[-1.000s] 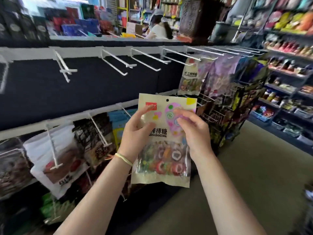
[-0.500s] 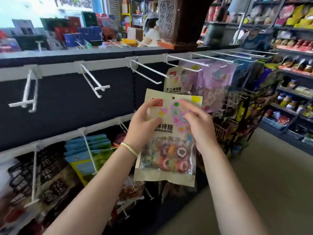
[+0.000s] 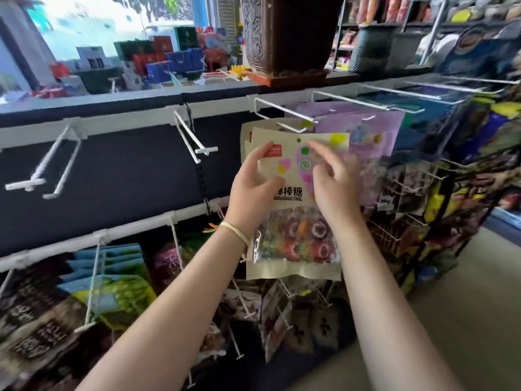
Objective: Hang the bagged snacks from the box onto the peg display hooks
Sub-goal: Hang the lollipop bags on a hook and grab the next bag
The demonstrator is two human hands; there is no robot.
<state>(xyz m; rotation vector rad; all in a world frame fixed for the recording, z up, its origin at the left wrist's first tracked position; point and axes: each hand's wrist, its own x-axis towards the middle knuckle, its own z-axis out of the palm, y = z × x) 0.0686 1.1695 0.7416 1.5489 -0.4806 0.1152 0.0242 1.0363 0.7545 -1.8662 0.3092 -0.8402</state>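
Hands on candy bag (image 3: 293, 258): left hand (image 3: 253, 187) grips its left edge, thumb across front; right hand (image 3: 335, 182) pinches upper right w/ curled fingers. Bag upright, hang hole just below tip of white peg hook (image 3: 277, 111). Matching bag behind; purple bags (image 3: 363, 134) to right. Empty hook (image 3: 194, 139) to left.
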